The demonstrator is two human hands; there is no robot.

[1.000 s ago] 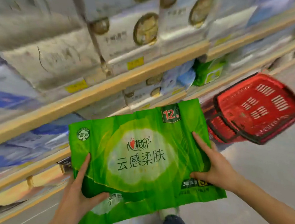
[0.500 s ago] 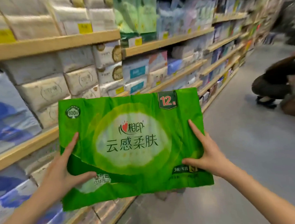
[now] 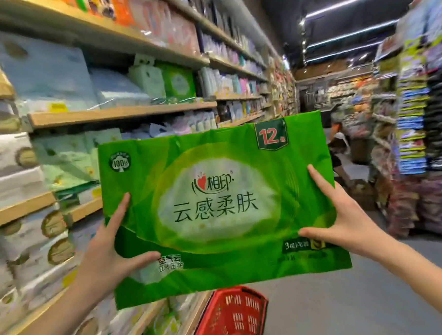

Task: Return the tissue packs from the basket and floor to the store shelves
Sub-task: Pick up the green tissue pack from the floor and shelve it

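Note:
A large green tissue pack (image 3: 217, 204) with white lettering and a "12" badge is held up flat in front of me, at chest height. My left hand (image 3: 107, 251) grips its lower left edge, thumb across the front. My right hand (image 3: 337, 219) grips the lower right edge the same way. The red shopping basket (image 3: 227, 323) stands on the floor below the pack, next to the bottom shelf. Wooden shelves (image 3: 120, 113) stacked with white, blue and green tissue packs run along my left.
The grey aisle floor (image 3: 357, 302) stretches ahead on the right. A rack of colourful goods (image 3: 422, 125) lines the right side. A crouched person (image 3: 338, 145) is partly hidden behind the pack further down the aisle.
The pack has been raised from low near the floor to chest height. My view has swung up along the aisle, and the basket now lies below the pack.

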